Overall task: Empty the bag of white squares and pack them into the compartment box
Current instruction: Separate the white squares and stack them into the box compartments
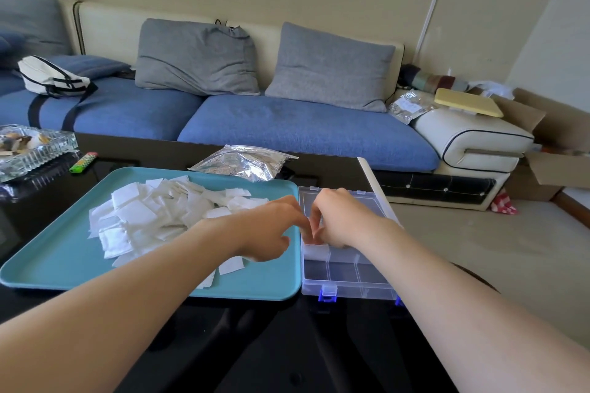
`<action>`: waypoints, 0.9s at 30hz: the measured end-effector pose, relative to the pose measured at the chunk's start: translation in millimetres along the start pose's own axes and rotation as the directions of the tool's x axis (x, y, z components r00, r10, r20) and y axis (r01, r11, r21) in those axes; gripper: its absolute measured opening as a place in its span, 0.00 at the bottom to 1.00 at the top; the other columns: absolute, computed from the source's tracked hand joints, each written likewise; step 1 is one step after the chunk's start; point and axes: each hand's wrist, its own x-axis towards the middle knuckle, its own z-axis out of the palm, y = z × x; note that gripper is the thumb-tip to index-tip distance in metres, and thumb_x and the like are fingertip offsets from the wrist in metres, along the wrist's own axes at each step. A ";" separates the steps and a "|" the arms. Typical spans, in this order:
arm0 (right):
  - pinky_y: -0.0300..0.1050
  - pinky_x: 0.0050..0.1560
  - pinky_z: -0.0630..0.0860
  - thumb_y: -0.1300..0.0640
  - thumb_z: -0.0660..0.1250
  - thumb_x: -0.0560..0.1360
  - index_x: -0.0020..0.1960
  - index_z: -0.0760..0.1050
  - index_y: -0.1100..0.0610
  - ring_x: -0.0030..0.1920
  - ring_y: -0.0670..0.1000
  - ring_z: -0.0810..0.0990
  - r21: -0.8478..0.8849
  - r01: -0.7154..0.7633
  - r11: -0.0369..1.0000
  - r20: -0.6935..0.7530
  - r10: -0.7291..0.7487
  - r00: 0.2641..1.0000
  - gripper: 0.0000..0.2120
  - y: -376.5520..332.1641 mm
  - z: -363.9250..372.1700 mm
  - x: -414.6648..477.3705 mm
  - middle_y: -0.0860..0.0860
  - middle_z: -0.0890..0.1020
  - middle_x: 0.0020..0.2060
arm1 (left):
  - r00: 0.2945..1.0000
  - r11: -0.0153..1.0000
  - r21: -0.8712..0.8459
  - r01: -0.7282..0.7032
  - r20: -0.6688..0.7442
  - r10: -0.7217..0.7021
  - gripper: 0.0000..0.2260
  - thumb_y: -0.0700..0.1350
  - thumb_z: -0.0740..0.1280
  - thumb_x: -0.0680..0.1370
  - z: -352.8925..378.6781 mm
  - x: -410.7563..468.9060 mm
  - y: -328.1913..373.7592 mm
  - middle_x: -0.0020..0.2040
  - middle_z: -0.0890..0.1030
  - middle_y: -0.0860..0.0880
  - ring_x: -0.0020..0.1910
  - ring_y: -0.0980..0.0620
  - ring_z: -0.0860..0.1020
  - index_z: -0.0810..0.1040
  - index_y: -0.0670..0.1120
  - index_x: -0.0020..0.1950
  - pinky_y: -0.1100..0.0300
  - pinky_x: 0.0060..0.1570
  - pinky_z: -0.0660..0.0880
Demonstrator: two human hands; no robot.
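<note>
- Reaching in over the table, the left hand and right hand meet fingertip to fingertip above the left side of the clear box.
- Both hands have bent fingers; cannot tell if either pinches anything.
- Pile of white squares lies on the teal tray, just left of the box.
- A few white pieces sit in a left compartment, under the hands.
- Foil bag lies flat behind the tray.
- Green lighter and glass dish sit far left.
</note>
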 end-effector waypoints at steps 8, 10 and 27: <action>0.47 0.34 0.65 0.66 0.65 0.76 0.41 0.68 0.55 0.38 0.55 0.73 -0.216 0.054 0.975 -0.018 -0.059 0.998 0.10 -10.2 -10.3 -5.8 0.52 0.67 0.42 | 0.966 0.979 -0.016 0.201 -0.162 -0.201 0.23 0.30 0.56 0.74 -24.9 -11.3 -19.5 0.53 0.78 0.56 0.53 0.55 0.75 0.77 0.59 0.51 0.57 0.52 0.76; 0.47 0.34 0.63 0.66 0.65 0.76 0.41 0.64 0.54 0.34 0.53 0.68 -0.261 0.038 0.965 -0.069 -0.058 0.996 0.12 -16.4 -16.0 -10.3 0.51 0.66 0.40 | 0.957 0.962 0.072 0.262 -0.149 -0.250 0.25 0.30 0.56 0.71 -32.3 -17.0 -25.5 0.54 0.77 0.55 0.56 0.51 0.76 0.75 0.61 0.45 0.51 0.54 0.79; 0.51 0.49 0.79 0.43 0.75 0.72 0.47 0.79 0.49 0.55 0.58 0.80 -0.094 0.235 0.967 -0.026 -0.238 0.971 0.12 -73.2 14.0 9.6 0.51 0.79 0.48 | 0.913 0.887 0.242 0.393 0.009 -0.407 0.29 0.58 0.85 0.64 -23.6 -21.6 -48.2 0.56 0.74 0.50 0.57 0.46 0.77 0.77 0.51 0.59 0.49 0.57 0.78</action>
